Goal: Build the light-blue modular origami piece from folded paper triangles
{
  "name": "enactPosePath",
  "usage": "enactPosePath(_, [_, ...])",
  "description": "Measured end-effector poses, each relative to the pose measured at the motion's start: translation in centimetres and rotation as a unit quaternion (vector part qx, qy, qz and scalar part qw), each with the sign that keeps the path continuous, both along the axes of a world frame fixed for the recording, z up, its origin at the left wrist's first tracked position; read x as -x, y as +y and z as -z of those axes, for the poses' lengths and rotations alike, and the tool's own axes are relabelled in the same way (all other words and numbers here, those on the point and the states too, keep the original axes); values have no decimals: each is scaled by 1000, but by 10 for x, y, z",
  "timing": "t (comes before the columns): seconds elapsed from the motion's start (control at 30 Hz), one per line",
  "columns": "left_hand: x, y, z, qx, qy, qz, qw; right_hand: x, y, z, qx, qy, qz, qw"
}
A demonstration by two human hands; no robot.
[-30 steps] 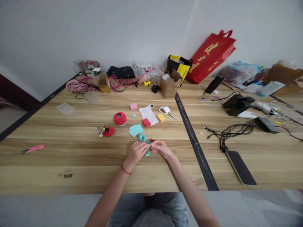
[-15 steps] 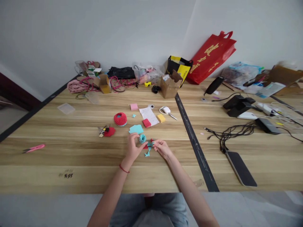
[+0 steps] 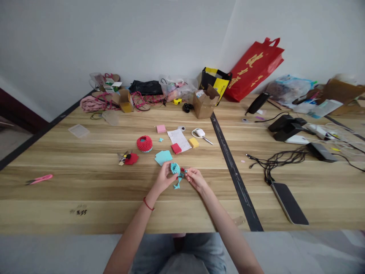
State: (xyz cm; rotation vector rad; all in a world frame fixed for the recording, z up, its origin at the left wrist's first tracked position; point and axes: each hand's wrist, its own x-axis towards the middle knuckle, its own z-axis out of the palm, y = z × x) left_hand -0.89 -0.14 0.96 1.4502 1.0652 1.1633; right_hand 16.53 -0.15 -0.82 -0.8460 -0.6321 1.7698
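My left hand (image 3: 163,180) grips a small teal ring of folded paper (image 3: 175,168), tilted, between thumb and fingers. Just right of it, my right hand (image 3: 197,180) pinches a little teal folded-paper piece (image 3: 186,171). Between and below the hands lie several loose teal folded pieces (image 3: 176,186), with some red ones partly hidden among them. A stack of teal paper slips (image 3: 163,157) rests beyond my left fingers. Farther left stands a larger red folded-paper ring (image 3: 145,143) with teal at its base.
Red (image 3: 176,148), yellow (image 3: 193,142) and pink paper stacks (image 3: 161,128) lie around a printed sheet (image 3: 179,139). Scissors (image 3: 208,140) sit to the right. Pink snips (image 3: 40,179) lie far left. Black cables (image 3: 273,161) and a cardboard box (image 3: 203,104) are farther off.
My left hand has closed on the teal ring, lifted and tilted it, and brought it slightly right toward my right hand. The right hand has barely moved.
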Motion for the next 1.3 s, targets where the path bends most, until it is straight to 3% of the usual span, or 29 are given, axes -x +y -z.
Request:
enactPosePath(0.07, [0, 0, -1, 72, -81, 56, 992, -1, 1, 1, -8, 4, 2, 1000])
enactPosePath(0.2, [3, 1, 1, 162, -167, 99, 967, -1, 2, 1, -27, -3, 18, 999])
enactPosePath(0.33, [3, 1, 0, 241, -268, 160, 919, 0, 1, -4, -36, -18, 31, 999])
enactPosePath(0.47, [3, -1, -1, 221, -253, 143, 931, 1, 1, -8, -45, -34, 33, 998])
enactPosePath(0.73, [7, -2, -9, 168, -110, 85, 976, 0, 0, -7, -39, -42, 0, 998])
enactPosePath(0.97, [6, -6, -21, 126, -88, 90, 984, 0, -2, -5, -51, -48, -27, 997])
enactPosePath(1.3, [3, -5, -20, 102, -75, 78, 989, 2, -3, -4, -65, -52, -9, 996])
